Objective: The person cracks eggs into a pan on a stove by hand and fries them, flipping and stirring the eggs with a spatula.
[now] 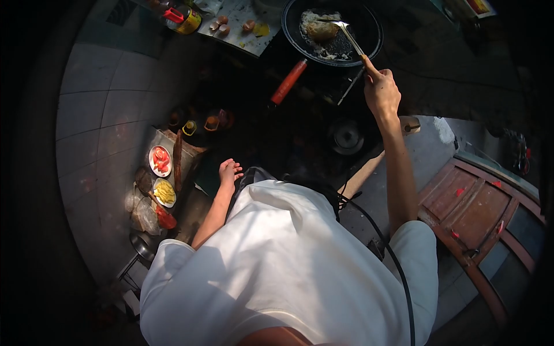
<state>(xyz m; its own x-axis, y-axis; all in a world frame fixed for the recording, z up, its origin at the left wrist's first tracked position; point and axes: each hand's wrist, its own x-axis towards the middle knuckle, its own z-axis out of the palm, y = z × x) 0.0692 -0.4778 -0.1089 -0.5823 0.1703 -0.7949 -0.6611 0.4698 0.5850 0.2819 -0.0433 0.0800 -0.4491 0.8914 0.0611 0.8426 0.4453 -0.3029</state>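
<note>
My right hand (pixel 382 91) grips the handle of a metal spatula (pixel 350 38), forefinger stretched along it. The blade is in a black frying pan (pixel 378 43) at the top of the view, against browned, whitish food that looks like fried egg (pixel 321 30). The pan's red handle (pixel 288 82) points toward me, untouched. Down by my waist, my left hand (pixel 229 172) is held away from the stove, its fingers loosely bent and holding nothing.
Broken eggshells (pixel 223 26) lie on a white counter (pixel 238 40) left of the pan, near a red-capped bottle (pixel 183 18). Lower left are a plate of red pieces (pixel 160 161) and a plate of yellow pieces (pixel 165 192). A black cable (pixel 398 266) crosses my right side.
</note>
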